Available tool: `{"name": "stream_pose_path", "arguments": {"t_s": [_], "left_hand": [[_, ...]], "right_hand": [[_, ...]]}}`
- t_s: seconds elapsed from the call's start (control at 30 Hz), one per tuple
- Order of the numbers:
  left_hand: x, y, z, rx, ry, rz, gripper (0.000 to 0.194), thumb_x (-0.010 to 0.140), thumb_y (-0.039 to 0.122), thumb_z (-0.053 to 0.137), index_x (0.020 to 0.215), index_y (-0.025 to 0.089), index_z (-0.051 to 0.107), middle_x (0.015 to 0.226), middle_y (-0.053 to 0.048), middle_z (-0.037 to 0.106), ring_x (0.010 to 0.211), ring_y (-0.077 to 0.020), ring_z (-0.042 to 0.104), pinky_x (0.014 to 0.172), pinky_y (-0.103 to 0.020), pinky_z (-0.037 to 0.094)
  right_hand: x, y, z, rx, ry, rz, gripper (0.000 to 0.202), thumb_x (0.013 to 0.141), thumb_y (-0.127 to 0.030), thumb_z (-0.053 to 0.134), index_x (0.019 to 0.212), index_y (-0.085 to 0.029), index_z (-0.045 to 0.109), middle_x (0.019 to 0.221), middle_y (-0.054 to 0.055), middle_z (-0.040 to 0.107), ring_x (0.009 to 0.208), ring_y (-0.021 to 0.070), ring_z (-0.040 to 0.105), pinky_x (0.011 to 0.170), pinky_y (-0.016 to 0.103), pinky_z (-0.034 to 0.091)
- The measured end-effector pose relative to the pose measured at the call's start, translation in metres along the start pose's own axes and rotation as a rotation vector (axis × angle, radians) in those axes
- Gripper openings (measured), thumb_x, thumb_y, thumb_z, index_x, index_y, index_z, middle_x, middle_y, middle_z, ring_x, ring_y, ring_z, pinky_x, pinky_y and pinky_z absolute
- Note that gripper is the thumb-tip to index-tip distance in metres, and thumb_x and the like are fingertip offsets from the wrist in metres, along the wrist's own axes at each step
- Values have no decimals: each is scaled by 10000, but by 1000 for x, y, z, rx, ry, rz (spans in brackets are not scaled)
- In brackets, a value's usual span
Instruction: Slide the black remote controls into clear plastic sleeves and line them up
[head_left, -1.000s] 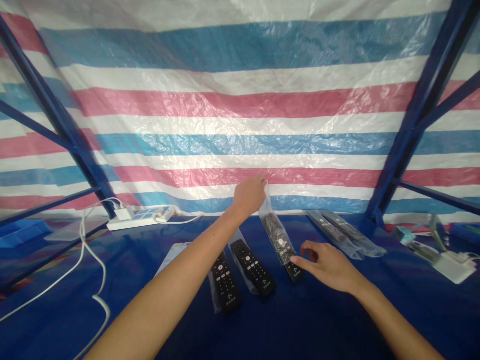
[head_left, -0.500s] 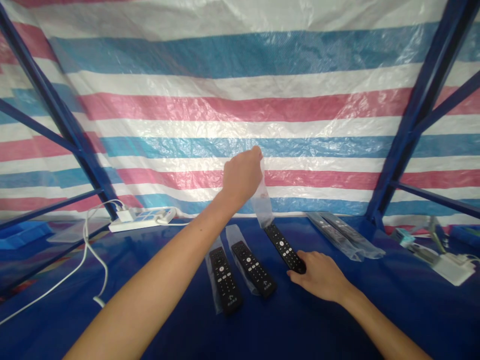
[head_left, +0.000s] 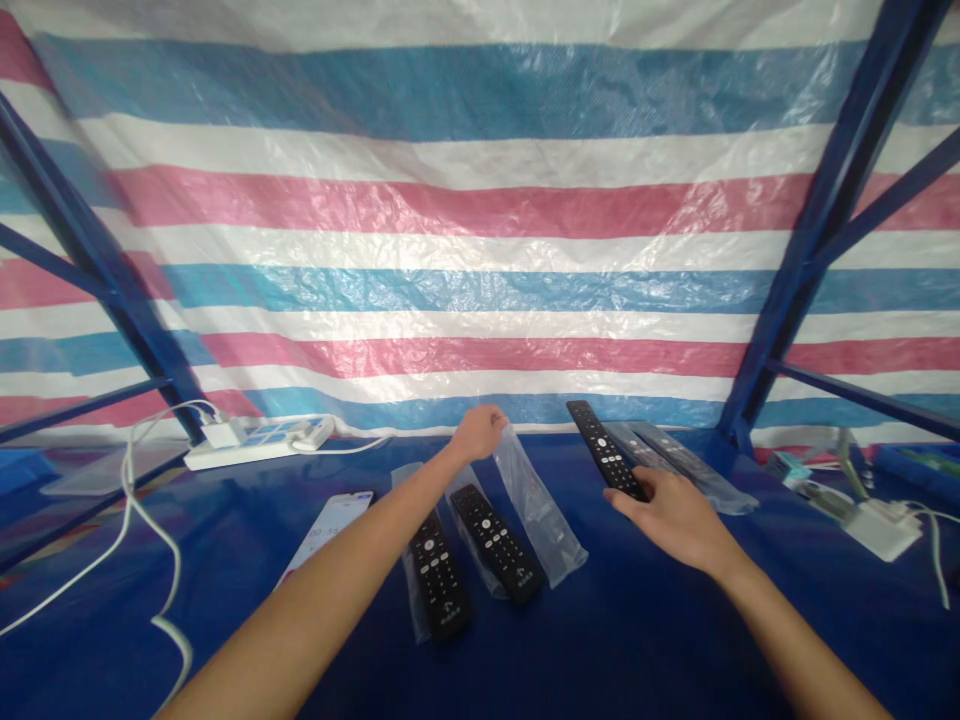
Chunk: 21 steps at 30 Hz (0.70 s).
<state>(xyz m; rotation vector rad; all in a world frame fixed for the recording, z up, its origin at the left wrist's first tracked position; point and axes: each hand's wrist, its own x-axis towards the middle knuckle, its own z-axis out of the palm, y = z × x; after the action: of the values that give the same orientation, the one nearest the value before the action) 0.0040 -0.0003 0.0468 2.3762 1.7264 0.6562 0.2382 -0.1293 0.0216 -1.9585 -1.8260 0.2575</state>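
My left hand [head_left: 480, 432] pinches the top end of a clear plastic sleeve [head_left: 541, 510], which slopes down to the blue table and looks flat. My right hand [head_left: 679, 515] grips the lower end of a black remote [head_left: 602, 445], its far end raised and its buttons facing up. Two other black remotes, one on the left [head_left: 440, 580] and one in the middle [head_left: 496, 540], lie on clear sleeves between my arms. Beyond my right hand are bagged remotes [head_left: 675, 460] side by side.
A white power strip [head_left: 259, 445] with plugs and cables stands at the back left. A phone [head_left: 330, 525] lies partly behind my left forearm. White electronics [head_left: 885, 528] sit at the right. Blue frame posts [head_left: 795, 260] flank a striped sheet.
The remote in my right hand is now apart from the sleeve and raised. My left hand has lowered, laying the sleeve toward the table. The phone has come into view.
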Motion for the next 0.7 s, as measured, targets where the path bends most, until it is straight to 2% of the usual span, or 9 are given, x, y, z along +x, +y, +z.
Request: {"name": "stream_pose_path", "arguments": {"t_s": [0.07,0.13,0.3,0.47,0.53,0.6,0.7], "left_hand": [[-5,-7,25,39,-48,-28,194,864,180,464,848,136,652,894,-88,699,858,-190,636,749,-267,462],[-7,-12,37,80,-81,-48,203,871,185,455,888,140,652,941,-107,697,908,-217,636,767,-294,465],[-3,-20,44,169,-136,-56,221,894,228,434,928,168,644,992,-112,687,957,-238,632,789,-321,465],[-5,-22,45,228,-141,-35,224,905,242,426,931,178,639,986,-104,679,957,-237,623,796,-324,462],[-6,-20,44,249,-104,-33,252,922,254,394,974,169,625,1040,-115,658,1011,-242,594,826,-334,454],[-7,-19,41,267,-54,-30,278,936,263,363,1028,156,603,1107,-129,623,1087,-250,545,872,-348,437],[-9,-16,36,284,-3,-14,288,943,272,348,1061,153,582,1125,-126,601,1122,-249,506,916,-355,413]], "right_hand": [[-4,-7,5,15,-56,-68,306,767,-473,514,624,-208,568,611,20,627,584,173,575,497,251,289],[-8,-16,12,0,-112,-123,282,758,-446,533,611,-207,564,603,15,625,572,161,566,496,247,267],[-18,-31,31,-86,-207,-185,224,741,-393,567,619,-206,589,639,30,672,611,175,609,519,258,260],[-22,-37,42,-150,-244,-190,312,774,-493,547,683,-204,617,717,62,703,695,222,653,537,265,306],[-19,-34,39,-161,-220,-198,408,802,-583,497,742,-202,629,763,76,709,732,234,661,562,270,340],[-12,-25,29,-211,-121,-155,468,828,-624,446,821,-194,629,805,94,712,771,245,666,601,280,378],[3,1,8,-398,68,31,412,867,-543,458,938,-171,621,870,135,709,842,274,668,666,312,425]]}}
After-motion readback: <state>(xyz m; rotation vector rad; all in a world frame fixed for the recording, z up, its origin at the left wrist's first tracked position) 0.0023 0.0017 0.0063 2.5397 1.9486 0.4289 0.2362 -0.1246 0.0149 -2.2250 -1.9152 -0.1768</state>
